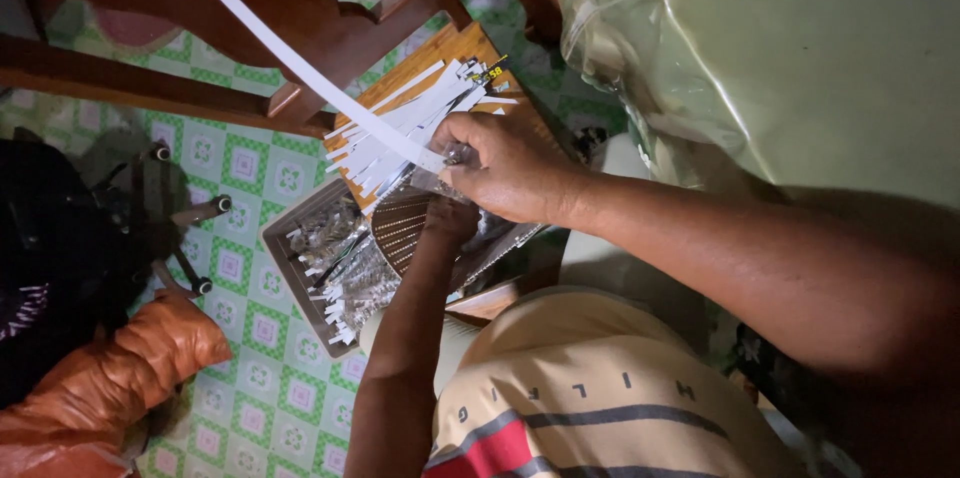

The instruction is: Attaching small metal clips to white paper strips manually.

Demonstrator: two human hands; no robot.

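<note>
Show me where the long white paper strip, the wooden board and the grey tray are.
long white paper strip (300, 63), head view, middle of its length
wooden board (455, 46), head view, bare upper corner
grey tray (285, 273), head view, left rim

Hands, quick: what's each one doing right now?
Right hand: closed, pinching a long white paper strip.
Left hand: down at the tray of shiny strips, mostly hidden under the right; its grip cannot be told.

left hand fingers hidden under foil strips
</note>
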